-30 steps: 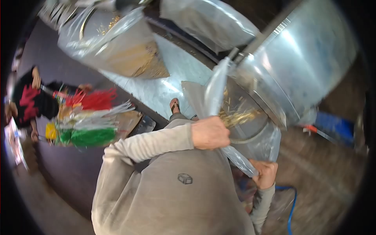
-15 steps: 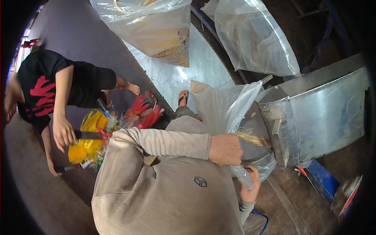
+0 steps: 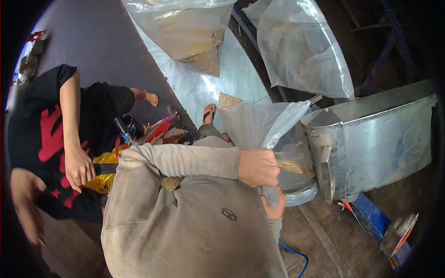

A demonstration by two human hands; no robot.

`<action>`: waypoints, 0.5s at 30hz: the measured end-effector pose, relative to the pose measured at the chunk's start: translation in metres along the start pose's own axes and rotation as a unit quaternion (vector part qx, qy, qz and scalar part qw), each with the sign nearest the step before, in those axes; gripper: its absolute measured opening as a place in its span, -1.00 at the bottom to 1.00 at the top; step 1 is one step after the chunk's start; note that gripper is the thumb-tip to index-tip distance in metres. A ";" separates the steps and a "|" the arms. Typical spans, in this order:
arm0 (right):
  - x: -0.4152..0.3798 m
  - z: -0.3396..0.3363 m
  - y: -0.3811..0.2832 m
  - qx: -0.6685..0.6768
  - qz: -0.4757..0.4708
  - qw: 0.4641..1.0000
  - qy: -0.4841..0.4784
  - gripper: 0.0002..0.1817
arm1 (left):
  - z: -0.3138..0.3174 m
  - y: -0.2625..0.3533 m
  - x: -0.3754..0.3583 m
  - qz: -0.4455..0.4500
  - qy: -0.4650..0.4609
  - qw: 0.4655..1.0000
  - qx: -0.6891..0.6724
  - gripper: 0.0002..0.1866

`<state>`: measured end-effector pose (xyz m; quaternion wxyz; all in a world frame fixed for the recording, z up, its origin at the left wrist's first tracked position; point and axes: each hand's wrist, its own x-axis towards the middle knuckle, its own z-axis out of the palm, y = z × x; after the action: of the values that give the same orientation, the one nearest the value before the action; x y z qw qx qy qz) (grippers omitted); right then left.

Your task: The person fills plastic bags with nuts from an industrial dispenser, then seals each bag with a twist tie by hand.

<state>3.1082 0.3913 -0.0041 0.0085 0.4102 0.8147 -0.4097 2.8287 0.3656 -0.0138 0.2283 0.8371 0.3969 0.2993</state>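
A clear plastic bag [image 3: 248, 123] hangs at the metal outlet of a machine [image 3: 389, 143], its lower corner holding some tan grain. Yellowish, blurred grain [image 3: 296, 167] streams out of the outlet inside the plastic. My left hand [image 3: 259, 167] reaches across my body from the left and makes a fist round the bag's gathered edge. Just below it, my right hand [image 3: 275, 206] grips a hanging fold of the same bag; its fingers are partly covered by the plastic and my left hand.
A large grain-filled bag [image 3: 199, 41] stands on the pale tiled floor [image 3: 160, 60], with another clear bag [image 3: 301, 46] to its right. At left, a person in black [image 3: 51, 134] bends over colourful items. A blue cable [image 3: 296, 252] lies below right.
Both my hands have shifted left, the right also rising close under the left fist. The person at left has leaned nearer, a hand now around a dark handle.
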 end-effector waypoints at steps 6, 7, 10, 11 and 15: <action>0.018 0.013 0.025 -0.064 -0.006 0.998 0.003 -0.77 | -0.007 -0.010 -0.007 0.013 0.030 0.999 -0.013 -0.82; 0.019 0.011 0.019 -0.061 -0.021 0.998 0.017 -0.73 | -0.007 -0.011 -0.008 0.015 0.034 0.999 -0.026 -0.81; 0.018 0.015 0.029 -0.027 -0.041 0.998 0.044 -0.73 | 0.003 -0.018 -0.009 0.059 0.119 0.990 -0.045 -0.78; 0.015 0.020 0.042 0.026 -0.058 0.996 0.066 -0.74 | 0.001 -0.018 -0.008 0.063 0.132 0.989 -0.037 -0.78; 0.001 0.048 0.088 0.086 0.086 0.991 0.059 -0.80 | -0.007 -0.012 0.001 0.024 0.038 0.999 0.011 -0.80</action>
<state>3.1514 0.3886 -0.0947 -0.0404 0.5012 0.7372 -0.4513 2.8185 0.3739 -0.0158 0.1961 0.8367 0.3890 0.3320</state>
